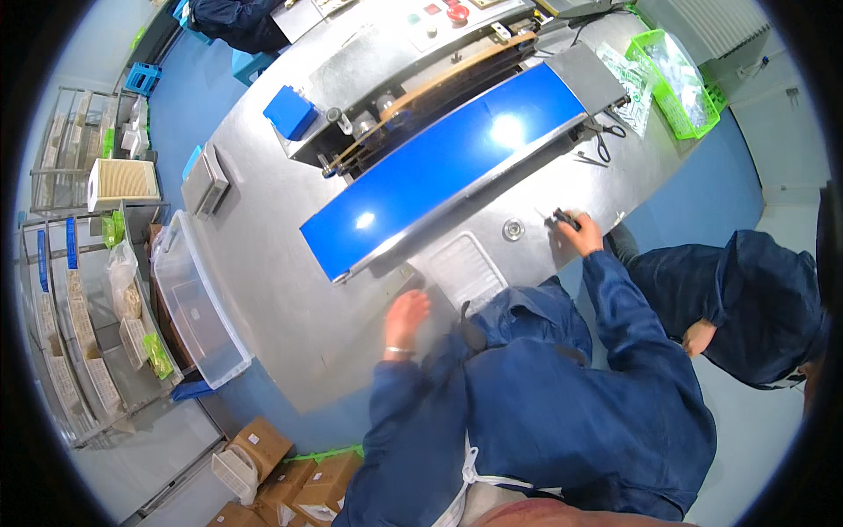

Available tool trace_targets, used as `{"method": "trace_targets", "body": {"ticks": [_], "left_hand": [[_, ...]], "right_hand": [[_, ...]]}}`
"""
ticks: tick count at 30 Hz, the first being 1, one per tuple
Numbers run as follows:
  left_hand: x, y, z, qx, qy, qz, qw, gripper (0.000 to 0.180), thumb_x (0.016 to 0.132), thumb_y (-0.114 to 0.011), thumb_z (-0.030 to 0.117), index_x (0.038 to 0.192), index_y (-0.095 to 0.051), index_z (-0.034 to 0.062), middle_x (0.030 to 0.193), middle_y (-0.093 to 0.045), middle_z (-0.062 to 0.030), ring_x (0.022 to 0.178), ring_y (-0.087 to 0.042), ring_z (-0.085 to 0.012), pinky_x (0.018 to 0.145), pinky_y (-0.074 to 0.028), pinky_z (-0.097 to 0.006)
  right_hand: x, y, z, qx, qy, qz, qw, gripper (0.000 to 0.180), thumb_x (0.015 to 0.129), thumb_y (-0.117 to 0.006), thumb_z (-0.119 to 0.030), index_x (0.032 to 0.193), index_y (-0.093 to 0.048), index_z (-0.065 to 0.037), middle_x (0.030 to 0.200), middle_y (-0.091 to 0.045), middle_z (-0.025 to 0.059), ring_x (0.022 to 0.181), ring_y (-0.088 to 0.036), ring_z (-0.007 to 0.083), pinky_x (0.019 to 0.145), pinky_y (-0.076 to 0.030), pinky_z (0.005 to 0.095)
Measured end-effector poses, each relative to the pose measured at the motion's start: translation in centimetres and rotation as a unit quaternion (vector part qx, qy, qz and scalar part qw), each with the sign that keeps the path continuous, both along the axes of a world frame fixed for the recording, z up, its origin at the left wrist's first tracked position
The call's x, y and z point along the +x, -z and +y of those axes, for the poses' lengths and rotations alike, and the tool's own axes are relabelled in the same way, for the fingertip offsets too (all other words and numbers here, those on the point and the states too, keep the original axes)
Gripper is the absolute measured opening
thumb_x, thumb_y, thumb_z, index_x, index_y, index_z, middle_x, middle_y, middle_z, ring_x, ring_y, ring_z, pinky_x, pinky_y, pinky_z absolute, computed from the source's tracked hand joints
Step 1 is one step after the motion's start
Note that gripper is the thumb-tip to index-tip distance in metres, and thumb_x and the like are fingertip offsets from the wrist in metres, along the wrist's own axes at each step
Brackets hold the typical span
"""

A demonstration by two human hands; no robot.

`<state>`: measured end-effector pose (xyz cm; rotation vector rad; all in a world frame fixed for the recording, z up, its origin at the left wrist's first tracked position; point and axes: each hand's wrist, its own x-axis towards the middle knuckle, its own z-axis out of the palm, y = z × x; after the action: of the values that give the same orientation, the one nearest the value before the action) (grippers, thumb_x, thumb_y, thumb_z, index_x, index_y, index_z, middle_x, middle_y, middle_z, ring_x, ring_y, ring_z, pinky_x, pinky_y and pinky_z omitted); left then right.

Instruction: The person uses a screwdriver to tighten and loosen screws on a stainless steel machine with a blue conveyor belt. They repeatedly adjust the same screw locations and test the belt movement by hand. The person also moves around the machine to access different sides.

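Observation:
Over the steel table's near edge, my left hand [407,318] is raised with loosely curled fingers and nothing visible in them; it looks slightly blurred. A shallow translucent white tray [467,270] lies to its right. My right hand [581,235] grips a small black-handled tool [562,220] with a thin pale tip pointing left; its exact kind is unclear. Between the tray and this hand sits a small round metal piece [514,229]. Black-handled scissors [604,145] rest farther back, beside the end of the blue conveyor belt [457,167].
The belt machine crosses the steel table [290,351]. A blue box [290,112] and a metal scale [206,182] stand left. A green basket [676,83] holds clear bags at the far right. A co-worker [729,299] is close on my right. A clear bin [200,303] borders the left edge.

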<state>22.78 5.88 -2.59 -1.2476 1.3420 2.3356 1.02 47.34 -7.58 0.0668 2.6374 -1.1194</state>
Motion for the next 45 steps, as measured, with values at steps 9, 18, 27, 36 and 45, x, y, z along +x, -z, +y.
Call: {"method": "trace_targets", "body": {"ticks": [9,18,27,36,45], "left_hand": [[0.7,1.0,1.6,-0.093,0.020,-0.005,0.995,0.030,0.104,-0.055,0.026,0.121,-0.063,0.0022,0.109,-0.072,-0.0098,0.092,-0.070,-0.0163,0.078,-0.057,-0.029],[1.9,1.8,0.8,-0.099,0.011,-0.013,0.995,0.030,0.104,-0.055,0.026,0.120,-0.064,0.0023,0.111,-0.071,-0.0108,0.094,-0.070,-0.0172,0.080,-0.057,-0.029],[2.5,2.8,2.5,-0.080,0.011,-0.003,0.997,0.030,0.104,-0.056,0.028,0.120,-0.064,0.0029,0.109,-0.072,-0.0101,0.095,-0.070,-0.0182,0.080,-0.057,-0.030],[3.5,3.9,1.0,-0.082,-0.011,-0.018,0.996,0.030,0.102,-0.059,0.028,0.119,-0.063,0.0038,0.108,-0.072,-0.0100,0.092,-0.071,-0.0188,0.078,-0.058,-0.031],[3.9,5.1,1.0,-0.036,-0.018,-0.016,0.999,0.028,0.104,-0.057,0.026,0.119,-0.064,0.0041,0.106,-0.073,-0.0093,0.089,-0.071,-0.0169,0.075,-0.058,-0.028]], "right_hand": [[-0.7,1.2,-3.0,0.124,-0.018,0.148,0.981,0.046,0.081,-0.073,-0.016,0.124,-0.063,-0.003,0.111,-0.062,0.0203,0.105,-0.060,0.0387,0.092,-0.049,0.0432],[1.6,-1.7,-7.0,0.069,-0.115,0.203,0.970,0.044,0.080,-0.072,-0.008,0.122,-0.060,-0.004,0.123,-0.057,0.0201,0.113,-0.055,0.0394,0.096,-0.046,0.0458],[3.9,-0.6,-9.2,0.055,-0.158,0.079,0.983,0.040,0.083,-0.071,-0.015,0.121,-0.062,-0.005,0.112,-0.061,0.0204,0.104,-0.061,0.0402,0.088,-0.051,0.0458],[2.5,0.4,-7.9,0.061,-0.121,0.034,0.990,0.030,0.086,-0.068,-0.017,0.113,-0.069,-0.006,0.110,-0.063,0.0215,0.100,-0.064,0.0396,0.088,-0.051,0.0452],[-2.5,0.9,-4.1,0.077,-0.045,0.034,0.995,0.037,0.084,-0.071,-0.022,0.116,-0.068,-0.004,0.098,-0.066,0.0192,0.083,-0.067,0.0322,0.076,-0.053,0.0421]]}}
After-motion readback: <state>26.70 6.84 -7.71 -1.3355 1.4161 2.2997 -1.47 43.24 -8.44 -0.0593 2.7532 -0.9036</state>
